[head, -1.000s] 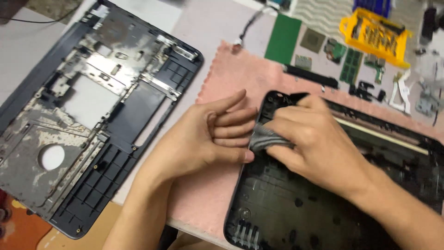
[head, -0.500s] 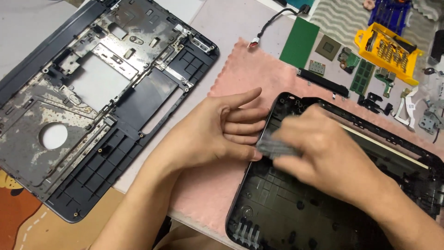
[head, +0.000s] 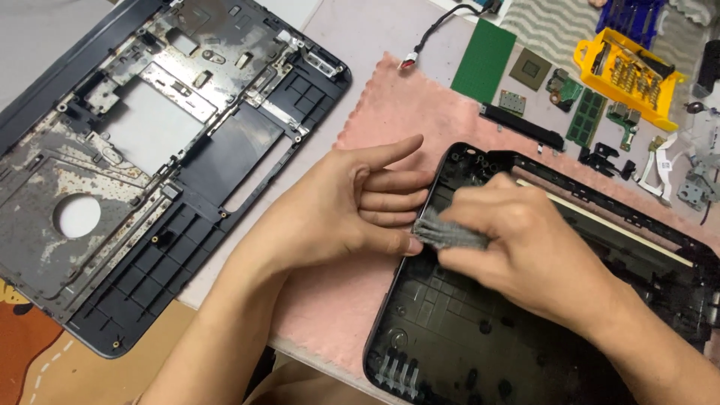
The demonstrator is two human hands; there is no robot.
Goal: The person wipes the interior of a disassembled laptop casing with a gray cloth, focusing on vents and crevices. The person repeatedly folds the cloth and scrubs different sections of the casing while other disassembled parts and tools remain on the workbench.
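A black plastic laptop shell lies on a pink cloth in front of me. My right hand is closed on a small grey rag and presses it onto the shell's left rim. Beside it my left hand rests against the same rim with fingers stretched flat, steadying the shell. The rag pokes out between the two hands.
A dark grey laptop base frame with rusty patches lies to the left. Along the back sit a green circuit board, small chips, a black strip, a yellow screwdriver bit case and loose metal brackets.
My right hand has slid the grey rag down and left along the shell's rim. The view has shifted a little; my left hand stays on the rim.
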